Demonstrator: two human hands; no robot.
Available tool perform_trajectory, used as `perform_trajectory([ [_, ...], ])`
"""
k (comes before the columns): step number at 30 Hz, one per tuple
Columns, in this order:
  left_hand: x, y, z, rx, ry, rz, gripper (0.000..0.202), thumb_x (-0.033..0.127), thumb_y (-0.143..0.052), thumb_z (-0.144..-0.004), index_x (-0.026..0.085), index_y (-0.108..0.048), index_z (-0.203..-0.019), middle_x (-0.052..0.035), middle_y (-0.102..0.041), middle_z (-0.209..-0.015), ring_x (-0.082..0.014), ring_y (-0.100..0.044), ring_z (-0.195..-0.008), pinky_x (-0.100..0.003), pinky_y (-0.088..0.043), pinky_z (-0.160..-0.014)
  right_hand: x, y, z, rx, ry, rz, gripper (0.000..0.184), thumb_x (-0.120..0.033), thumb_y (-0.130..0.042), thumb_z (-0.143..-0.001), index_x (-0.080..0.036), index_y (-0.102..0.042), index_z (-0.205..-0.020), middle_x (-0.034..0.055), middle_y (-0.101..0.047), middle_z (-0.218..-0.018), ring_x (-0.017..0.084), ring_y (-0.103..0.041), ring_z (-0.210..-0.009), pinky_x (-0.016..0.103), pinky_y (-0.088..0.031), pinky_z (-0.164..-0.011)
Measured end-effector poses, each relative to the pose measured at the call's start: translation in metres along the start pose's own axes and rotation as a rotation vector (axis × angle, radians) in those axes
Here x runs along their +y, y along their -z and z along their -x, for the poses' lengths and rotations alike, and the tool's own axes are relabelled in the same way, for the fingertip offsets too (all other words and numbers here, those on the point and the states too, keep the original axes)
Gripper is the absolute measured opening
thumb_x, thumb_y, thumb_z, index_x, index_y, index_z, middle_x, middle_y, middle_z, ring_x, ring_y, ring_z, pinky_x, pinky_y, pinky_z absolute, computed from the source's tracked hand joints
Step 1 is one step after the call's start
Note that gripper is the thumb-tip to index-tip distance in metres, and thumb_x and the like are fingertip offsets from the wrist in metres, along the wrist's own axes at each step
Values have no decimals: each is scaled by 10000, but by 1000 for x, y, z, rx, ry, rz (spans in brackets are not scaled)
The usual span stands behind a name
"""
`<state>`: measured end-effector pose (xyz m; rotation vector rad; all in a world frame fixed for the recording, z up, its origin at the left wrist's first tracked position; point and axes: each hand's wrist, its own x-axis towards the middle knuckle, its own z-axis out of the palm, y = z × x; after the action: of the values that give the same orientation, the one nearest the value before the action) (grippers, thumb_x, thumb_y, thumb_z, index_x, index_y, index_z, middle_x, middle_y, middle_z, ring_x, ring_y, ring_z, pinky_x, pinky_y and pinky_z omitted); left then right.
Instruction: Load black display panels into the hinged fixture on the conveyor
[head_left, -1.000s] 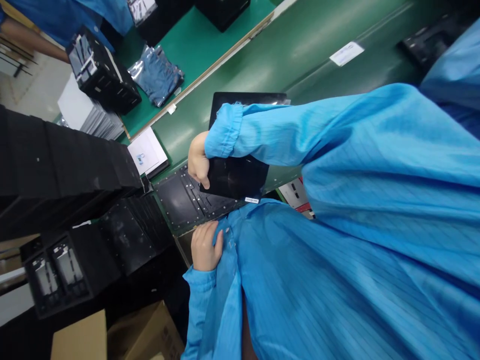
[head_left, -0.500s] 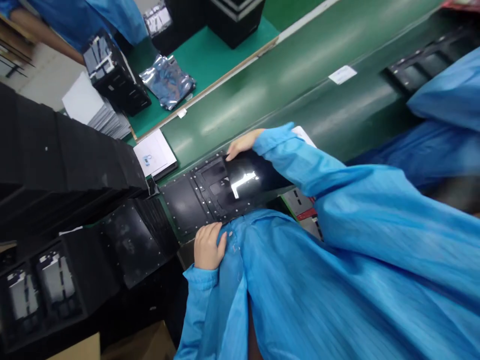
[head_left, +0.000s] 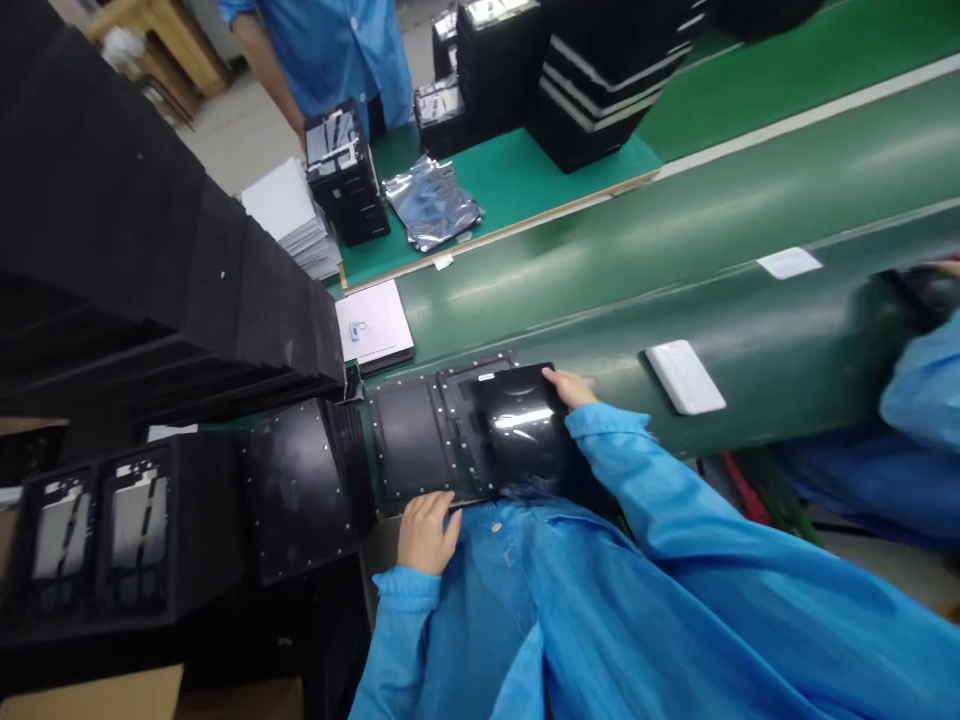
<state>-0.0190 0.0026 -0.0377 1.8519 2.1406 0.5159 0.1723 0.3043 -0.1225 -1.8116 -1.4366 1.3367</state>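
Lying flat now on the black fixture (head_left: 409, 440) at 6 o'clock, the glossy panel (head_left: 521, 425) was upright a second back. Right hand (head_left: 568, 388) touches its 1 o'clock corner, grip hidden. Left hand (head_left: 426, 535) rests loose and empty. Set-down looks about complete.

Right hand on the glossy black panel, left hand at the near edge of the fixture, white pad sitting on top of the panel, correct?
Not quite. The head view shows the white pad lying apart from the glossy black panel, on the green belt. The rest holds: right hand on the panel, left hand at the near edge of the fixture.
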Motion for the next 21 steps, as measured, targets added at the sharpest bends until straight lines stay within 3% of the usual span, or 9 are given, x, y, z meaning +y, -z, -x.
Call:
perform_trajectory([
  [4,31,6,-3,-22,54,-13,257,240,-508,-855,196,-664,-1054,-85,-717,-1008,-224,-669,-915,-402,-563,-814,-1,-47,-7,-124,-23,46,217,-324,-547,-760,-192,-598,-596,55,-645,-645,257,-624,-799,376,-481,-795],
  [9,55,3,15,-50,159,-5,250,257,-493,-869,193,-670,-1034,-89,-719,-1004,-224,-676,-905,-387,-573,-785,-3,-66,-11,-151,28,103,226,-344,-509,-813,-166,-644,-845,109,-682,-908,259,-604,-944,359,-444,-886],
  [15,32,-8,26,-42,202,1,251,244,-524,-846,183,-670,-1042,-97,-715,-1032,-237,-676,-917,-403,-571,-795,0,-65,1,-108,114,241,439,-288,-536,-815,-127,-544,-1224,161,-637,-1120,289,-578,-1062,391,-425,-945],
  [21,-9,-27,13,-135,175,73,274,267,-562,-831,190,-666,-1072,-98,-708,-1057,-234,-657,-965,-410,-539,-874,-4,-59,23,3,265,573,521,-344,-509,-854,-151,-501,-1338,198,-572,-1207,346,-527,-1118,465,-414,-957],
])
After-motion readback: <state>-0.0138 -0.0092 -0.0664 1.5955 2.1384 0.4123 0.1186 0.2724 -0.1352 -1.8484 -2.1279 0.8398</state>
